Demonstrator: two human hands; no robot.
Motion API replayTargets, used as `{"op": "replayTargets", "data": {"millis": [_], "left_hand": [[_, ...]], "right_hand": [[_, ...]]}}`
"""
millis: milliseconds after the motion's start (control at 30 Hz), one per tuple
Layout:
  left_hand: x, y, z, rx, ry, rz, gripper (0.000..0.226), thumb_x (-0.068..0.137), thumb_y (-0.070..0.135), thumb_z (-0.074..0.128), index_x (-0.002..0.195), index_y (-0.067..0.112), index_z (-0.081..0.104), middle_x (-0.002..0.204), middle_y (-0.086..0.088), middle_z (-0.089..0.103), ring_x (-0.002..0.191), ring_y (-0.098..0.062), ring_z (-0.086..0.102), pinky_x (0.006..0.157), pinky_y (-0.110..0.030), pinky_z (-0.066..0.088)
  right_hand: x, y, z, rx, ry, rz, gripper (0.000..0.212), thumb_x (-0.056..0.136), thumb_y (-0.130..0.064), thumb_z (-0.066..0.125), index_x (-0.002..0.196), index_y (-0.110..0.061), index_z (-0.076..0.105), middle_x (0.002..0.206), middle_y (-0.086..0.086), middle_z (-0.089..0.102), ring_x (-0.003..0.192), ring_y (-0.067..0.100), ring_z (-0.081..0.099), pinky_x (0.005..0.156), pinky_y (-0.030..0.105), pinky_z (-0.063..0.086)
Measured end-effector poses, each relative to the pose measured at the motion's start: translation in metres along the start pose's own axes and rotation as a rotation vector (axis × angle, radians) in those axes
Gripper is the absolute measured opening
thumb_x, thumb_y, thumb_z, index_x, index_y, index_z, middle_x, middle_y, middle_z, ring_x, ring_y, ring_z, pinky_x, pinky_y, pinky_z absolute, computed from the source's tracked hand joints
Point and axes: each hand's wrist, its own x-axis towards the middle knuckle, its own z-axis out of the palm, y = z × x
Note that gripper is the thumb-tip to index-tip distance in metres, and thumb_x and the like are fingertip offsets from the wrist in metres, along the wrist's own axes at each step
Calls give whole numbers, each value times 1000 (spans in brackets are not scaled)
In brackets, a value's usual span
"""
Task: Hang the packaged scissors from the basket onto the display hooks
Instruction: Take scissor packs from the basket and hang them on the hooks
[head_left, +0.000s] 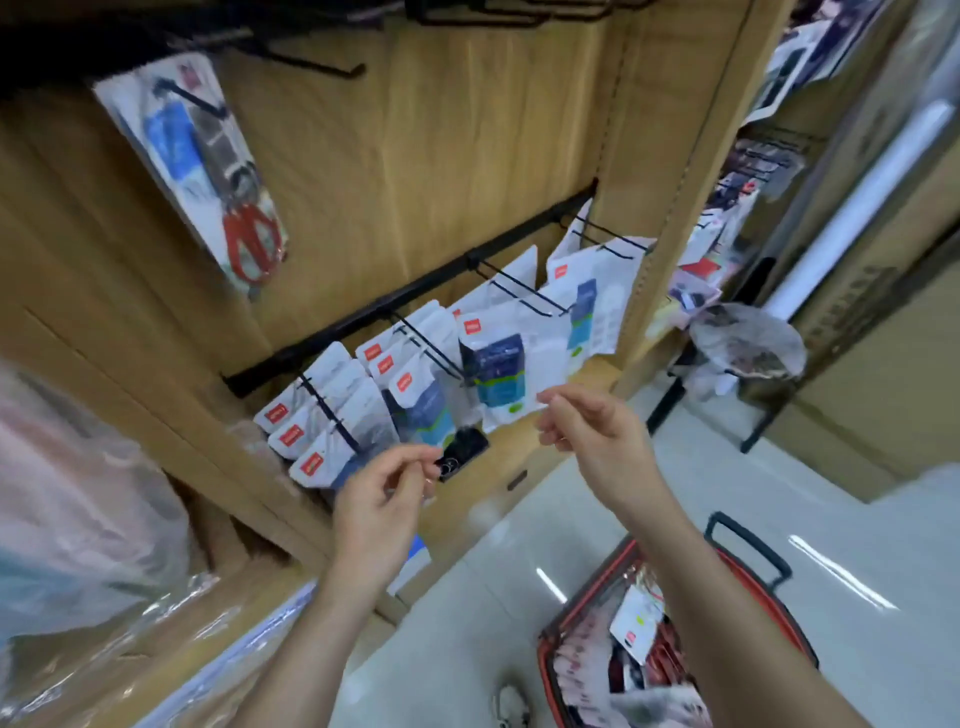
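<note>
White packaged scissors (498, 374) hang in rows on black display hooks (431, 345) along a rail on the wooden panel. My left hand (382, 499) pinches the lower edge of one hanging pack with black handles (462, 449). Beside the corner of a blue-labelled pack is my right hand (589, 423), with its fingers loosely curled and nothing in them. The red basket (779, 618) with a black handle stands on the floor at the lower right, with more packs (636, 621) inside. A pack of red-handled scissors (208, 171) hangs at the upper left.
An empty hook (317, 65) juts out near the top. Plastic-wrapped goods (78, 493) fill the left side. A stool covered in plastic (748, 345) and tall cardboard boxes (872, 332) stand to the right. My shoe (511, 706) is beside the basket.
</note>
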Motion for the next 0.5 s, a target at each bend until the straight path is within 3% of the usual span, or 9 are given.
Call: {"op": "replayTargets", "data": {"millis": [133, 233, 367, 500], "left_hand": [[-30, -48, 36, 82, -187, -75, 35, 86, 19, 53, 78, 46, 72, 76, 16, 71, 68, -1, 63, 73, -27, 52], [-52, -86, 69, 132, -314, -157, 34, 92, 13, 55, 80, 42, 69, 76, 20, 71, 67, 1, 64, 77, -32, 53], [-79, -145, 119, 205, -420, -194, 41, 96, 4, 51, 84, 41, 66, 76, 17, 70, 71, 3, 65, 75, -23, 51], [-112, -219, 183, 265, -510, -264, 37, 95, 6, 54, 82, 39, 65, 80, 20, 69, 76, 4, 65, 74, -15, 50]], "right_hand": [[-53, 53, -65, -129, 133, 123, 20, 99, -10, 55, 91, -21, 71, 75, 4, 68, 65, 13, 63, 65, 22, 50], [-90, 97, -106, -212, 233, 201, 20, 97, -12, 59, 89, -25, 72, 74, -4, 71, 69, 12, 66, 73, 34, 54], [-131, 161, -142, -292, 323, 305, 32, 96, -9, 60, 77, -33, 69, 70, -9, 70, 68, 12, 65, 74, 36, 54], [-170, 257, -171, -298, 349, 401, 20, 96, -11, 61, 90, -26, 72, 82, -3, 74, 76, 12, 67, 75, 33, 55]]}}
